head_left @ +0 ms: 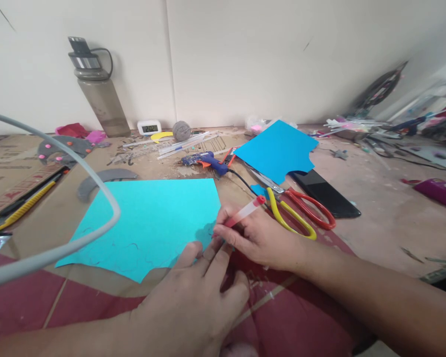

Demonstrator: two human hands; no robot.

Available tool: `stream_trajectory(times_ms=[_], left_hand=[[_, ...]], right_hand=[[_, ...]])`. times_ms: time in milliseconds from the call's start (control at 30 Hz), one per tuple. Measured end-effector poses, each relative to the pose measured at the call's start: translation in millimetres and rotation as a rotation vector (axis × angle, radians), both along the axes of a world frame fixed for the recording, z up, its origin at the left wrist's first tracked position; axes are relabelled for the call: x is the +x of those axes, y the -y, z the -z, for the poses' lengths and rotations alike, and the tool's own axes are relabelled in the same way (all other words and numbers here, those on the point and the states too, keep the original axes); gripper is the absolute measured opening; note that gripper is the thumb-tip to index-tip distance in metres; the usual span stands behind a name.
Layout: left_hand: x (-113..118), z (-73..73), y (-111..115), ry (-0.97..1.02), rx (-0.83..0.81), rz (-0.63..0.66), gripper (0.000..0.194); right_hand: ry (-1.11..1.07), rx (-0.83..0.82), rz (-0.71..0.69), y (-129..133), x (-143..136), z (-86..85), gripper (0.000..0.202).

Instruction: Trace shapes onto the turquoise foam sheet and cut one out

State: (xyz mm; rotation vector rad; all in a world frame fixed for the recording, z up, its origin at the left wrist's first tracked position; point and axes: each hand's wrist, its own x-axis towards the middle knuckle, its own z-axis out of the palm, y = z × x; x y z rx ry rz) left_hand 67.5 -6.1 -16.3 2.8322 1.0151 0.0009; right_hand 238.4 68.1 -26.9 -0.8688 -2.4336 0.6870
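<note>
Pen (243, 213) near right edge of turquoise sheet (159, 213)
Right fingers (238, 241) hold it; left fingers (216, 264) touch the sheet, grip unclear; scissors (278, 189) crowd close, bare table (379, 243) opens rightward.

Backs onto a pale wall (215, 59), split by a vertical seam (169, 59) left of centre and bearing thin dark marks (3, 15) high up. Turns greyer toward the right. Meets a brownish-pink tabletop (386, 238) below, scuffed and smeared. Shows a dark red surface (26, 307) along the bottom, crossed by tan lines; hard to tell whether floor or covering. Looks softly lit.
</note>
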Motion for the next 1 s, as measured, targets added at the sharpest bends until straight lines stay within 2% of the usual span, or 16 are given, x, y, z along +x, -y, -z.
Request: stream_trajectory(times_ms=[400, 700, 1000], left_hand=[[-1, 0.6, 1, 0.003, -0.011, -0.006, 0.06], [1, 0.8, 0, 0.005, 0.0, -0.001, 0.056], [1, 1.0, 0, -0.021, 0.004, 0.008, 0.056]], right_hand=[[-0.068, -0.038, 0.0, -3, 1, 1.7, 0.021], [-0.281, -0.065, 0.172, -6, 4, 10.6, 0.014], [-0.208, -0.06, 0.17, -8, 3, 12.9, 0.016]])
